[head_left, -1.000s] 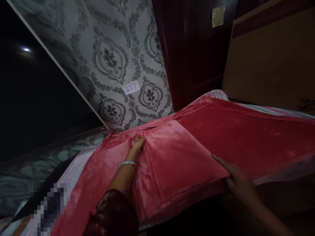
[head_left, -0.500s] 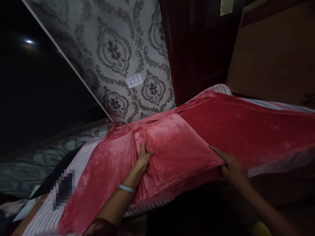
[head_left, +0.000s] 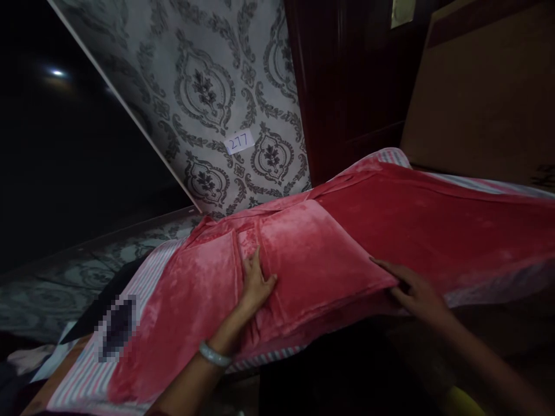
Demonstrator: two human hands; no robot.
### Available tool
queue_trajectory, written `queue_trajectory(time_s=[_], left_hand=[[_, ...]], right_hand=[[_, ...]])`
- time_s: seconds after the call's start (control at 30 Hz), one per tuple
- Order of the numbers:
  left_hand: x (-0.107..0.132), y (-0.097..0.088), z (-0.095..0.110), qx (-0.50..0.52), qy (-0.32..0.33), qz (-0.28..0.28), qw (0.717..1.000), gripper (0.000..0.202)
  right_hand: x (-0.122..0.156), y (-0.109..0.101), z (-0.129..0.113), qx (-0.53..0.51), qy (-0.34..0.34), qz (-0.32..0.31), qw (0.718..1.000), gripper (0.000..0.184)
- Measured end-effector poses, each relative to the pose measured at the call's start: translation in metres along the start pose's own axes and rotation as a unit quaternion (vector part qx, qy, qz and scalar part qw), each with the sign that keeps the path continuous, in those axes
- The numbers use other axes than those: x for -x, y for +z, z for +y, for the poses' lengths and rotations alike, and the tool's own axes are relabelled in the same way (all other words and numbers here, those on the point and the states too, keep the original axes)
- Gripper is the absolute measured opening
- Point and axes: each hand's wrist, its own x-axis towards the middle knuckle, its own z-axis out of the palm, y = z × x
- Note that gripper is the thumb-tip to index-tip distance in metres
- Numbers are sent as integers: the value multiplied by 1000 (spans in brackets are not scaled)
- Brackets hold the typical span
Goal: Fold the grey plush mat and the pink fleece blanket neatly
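A red plush cloth (head_left: 321,260) lies spread out, with a panel folded over its middle and another folded part on the left. My left hand (head_left: 258,283) rests in the narrow gap between the two folded parts, thumb spread apart from its stretched fingers. It wears a pale bracelet (head_left: 214,355) at the wrist. At the right front corner of the middle panel, my right hand (head_left: 414,289) pinches the cloth's edge between thumb and fingers. Beneath the red cloth shows a striped cloth (head_left: 82,378) along the left and front edges.
A patterned wall (head_left: 208,86) with a paper label (head_left: 239,141) reading 277 rises behind. To the right stand a dark red door (head_left: 347,86) and a large cardboard box (head_left: 485,98). A dark glossy panel (head_left: 78,156) is at left. A blurred dark patch (head_left: 117,329) lies on the stripes.
My left hand has shifted slightly right and lower, its thumb still spread. My right hand keeps its pinch on the panel corner, and the view has moved slightly.
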Motion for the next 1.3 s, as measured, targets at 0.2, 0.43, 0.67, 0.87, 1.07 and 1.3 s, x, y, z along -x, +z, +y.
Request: queue_trajectory(time_s=[0.2, 0.43, 0.67, 0.87, 1.07, 1.3], left_hand=[[16, 9, 46, -99, 117, -157, 976, 62], [32, 31, 66, -193, 59, -243, 949, 70], [26, 14, 78, -200, 10, -310, 929, 73], [-57, 10, 74, -197, 18, -188, 962, 61], [-144, 34, 34, -303, -50, -146, 940, 71], [-150, 55, -17, -322, -118, -142, 929, 81]], right_hand=[[-46, -18, -33, 61, -56, 7, 997, 44], [-68, 42, -35, 215, -101, -156, 959, 59], [-63, 42, -8, 241, -83, -226, 940, 62], [-156, 48, -29, 224, -70, -211, 949, 58], [-244, 100, -67, 255, 30, -227, 939, 61], [-225, 148, -18, 258, 42, -253, 931, 65]])
